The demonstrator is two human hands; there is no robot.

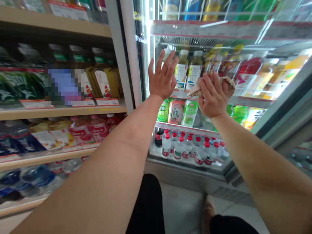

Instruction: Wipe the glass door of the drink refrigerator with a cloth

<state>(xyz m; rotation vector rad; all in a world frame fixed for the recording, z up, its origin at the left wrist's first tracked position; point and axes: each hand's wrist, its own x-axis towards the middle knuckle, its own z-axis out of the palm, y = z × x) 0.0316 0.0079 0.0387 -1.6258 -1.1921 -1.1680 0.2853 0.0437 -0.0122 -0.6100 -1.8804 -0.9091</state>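
Note:
My left hand [162, 76] is raised with its fingers spread, apparently flat against the glass door of a drinks cooler. My right hand [213, 94] presses a crumpled beige cloth [228, 85] to the same glass. The cloth sticks out on both sides of that hand, and the part under the palm is hidden. Behind the glass, between my hands, stand tea bottles [197, 70] with white labels on a wire shelf. Lower down are a pink-labelled bottle [176, 111] and a green-labelled bottle [190, 113].
Small red-capped water bottles [179, 148] fill the cooler's bottom. An open shelf unit [60, 113] crowded with bottles stands at the left. The cooler door's metal frame [275, 120] slants along the right. Below are my legs, a shoe [209, 206] and the tiled floor [181, 208].

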